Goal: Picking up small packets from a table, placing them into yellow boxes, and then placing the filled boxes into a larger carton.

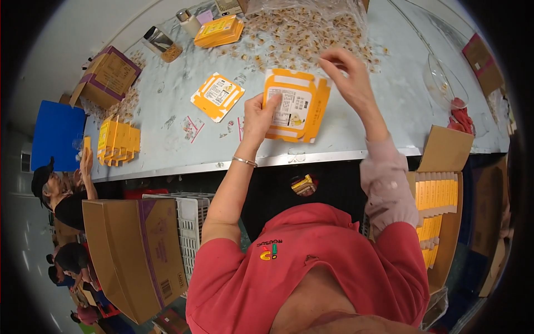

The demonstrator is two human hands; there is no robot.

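A flattened yellow-and-white carton (306,114), with a printed white panel and a picture of fruit on it, is held tilted over the near edge of the table. My left hand (258,118) grips its left side, thumb across the printed face. Beside its upper right corner is my right hand (351,78), fingers bent and thumb apart from them, with nothing visible between them. The thumb is close to the corner flap; whether it touches I cannot tell. A similar flat carton (218,97) lies on the table to the left.
Small wrapped pieces (300,33) are heaped at the back. A stack of flat cartons (218,31), a jar (162,44) and a flask (188,22) stand far left. Filled cartons (118,140) stand left, near another person (64,189). An open box (439,211) of yellow cartons sits at my right.
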